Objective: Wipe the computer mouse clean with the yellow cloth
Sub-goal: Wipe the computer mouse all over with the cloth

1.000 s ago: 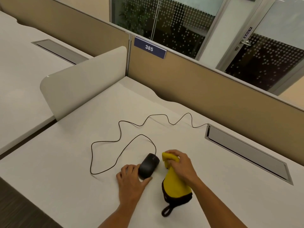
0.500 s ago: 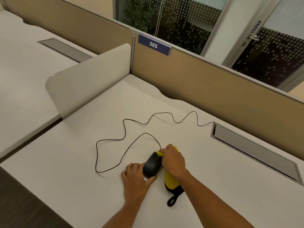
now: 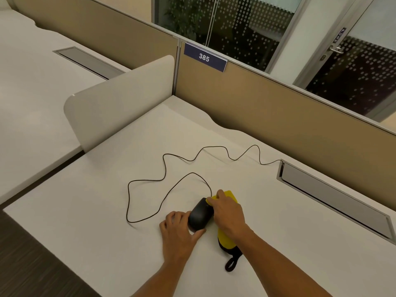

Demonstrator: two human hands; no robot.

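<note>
In the head view, the black wired mouse (image 3: 200, 215) lay on the white desk (image 3: 85, 211), between the two hands. The left hand (image 3: 179, 232) rested flat beside it, fingers spread and not closed, thumb touching the near end of the mouse. The right hand (image 3: 228, 215) grasped the yellow cloth (image 3: 227, 241) and pressed its front edge against the right side of the mouse. Behind this grip, the cloth's black trim and loop (image 3: 231, 263) lay on the desk. From the mouse, the black cable (image 3: 165, 168) ran in loops away from both hands to the grey cable slot (image 3: 334, 200).
</note>
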